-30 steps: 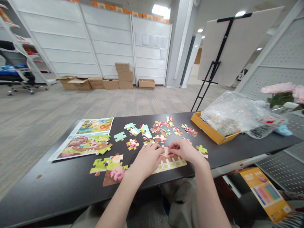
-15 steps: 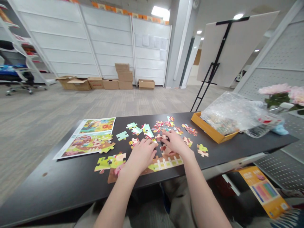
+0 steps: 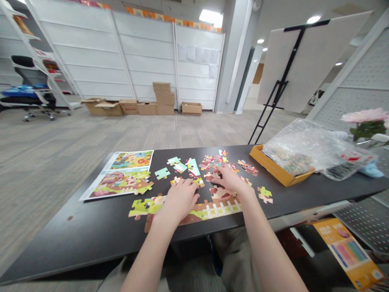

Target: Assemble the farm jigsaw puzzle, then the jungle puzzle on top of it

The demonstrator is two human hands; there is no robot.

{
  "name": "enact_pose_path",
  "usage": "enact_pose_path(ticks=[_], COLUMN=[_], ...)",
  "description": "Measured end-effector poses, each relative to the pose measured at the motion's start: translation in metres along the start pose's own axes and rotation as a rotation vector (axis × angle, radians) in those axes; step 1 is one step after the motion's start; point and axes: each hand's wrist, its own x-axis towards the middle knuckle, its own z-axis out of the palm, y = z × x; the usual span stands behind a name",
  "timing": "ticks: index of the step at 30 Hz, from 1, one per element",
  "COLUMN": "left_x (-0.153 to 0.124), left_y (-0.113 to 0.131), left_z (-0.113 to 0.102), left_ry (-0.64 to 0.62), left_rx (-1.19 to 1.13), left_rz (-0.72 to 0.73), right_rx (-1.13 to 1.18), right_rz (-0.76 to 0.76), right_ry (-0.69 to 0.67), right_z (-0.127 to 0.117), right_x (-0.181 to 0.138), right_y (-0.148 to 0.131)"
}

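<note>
My left hand [image 3: 181, 198] lies palm down over the left part of the joined jigsaw strip [image 3: 223, 208], its fingers stretched out, covering some pieces. The strip shows a white fence and brown ground along the table's near edge. My right hand [image 3: 230, 179] is bent over the middle, thumb and fingertips closed on a small brown-pink puzzle piece [image 3: 209, 177]. Just below that hand, joined pieces with a brown-and-white animal [image 3: 224, 193] meet the fence strip. Pale green pieces [image 3: 162, 173] and red barn pieces [image 3: 212, 158] lie beyond the hands.
A printed picture sheet [image 3: 106, 183] lies at the left, with several joined green pieces [image 3: 142, 187] over its edge. At the right, an orange box [image 3: 275, 170] holds plastic-bagged pieces [image 3: 291, 156]. Loose pieces [image 3: 265, 194] lie before it. An orange package [image 3: 346, 251] sits below the table.
The view has shifted slightly, so everything appears a little further right. Both hands stay almost in place over the pieces; the right fingers have moved only slightly.
</note>
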Motion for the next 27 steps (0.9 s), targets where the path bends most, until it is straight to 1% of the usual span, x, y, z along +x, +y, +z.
enact_pose_path(ticks=[4, 7, 9, 11, 14, 17, 20, 24, 27], left_x=[0.002, 0.003, 0.005, 0.007, 0.010, 0.012, 0.013, 0.014, 0.015], left_y=[-0.004, -0.007, -0.007, -0.006, -0.002, 0.004, 0.010, 0.019, 0.023], left_z=[0.002, 0.004, 0.005, 0.006, 0.005, 0.005, 0.006, 0.009, 0.012], left_ry=[0.005, 0.013, 0.016, 0.022, 0.029, 0.032, 0.046, 0.067, 0.083], left_rx=[0.005, 0.002, 0.001, 0.006, 0.012, 0.013, 0.017, -0.022, -0.054], left_rz=[-0.007, -0.009, -0.008, -0.008, -0.005, 0.003, 0.020, 0.083, 0.130], right_rx=[0.066, 0.227, 0.332, 0.367, 0.348, 0.328, 0.348, 0.383, 0.368], right_rz=[0.009, 0.019, -0.004, -0.051, -0.096, -0.104, -0.077, -0.031, -0.037], right_ry=[-0.017, -0.068, -0.091, -0.075, -0.022, -0.019, -0.053, -0.084, -0.103], right_z=[-0.004, -0.011, -0.017, -0.023, -0.027, -0.023, -0.014, -0.004, -0.004], right_x=[0.006, 0.003, -0.001, -0.004, -0.008, -0.009, -0.007, -0.001, 0.000], right_y=[0.006, 0.008, 0.006, 0.003, -0.003, -0.004, 0.002, 0.010, 0.010])
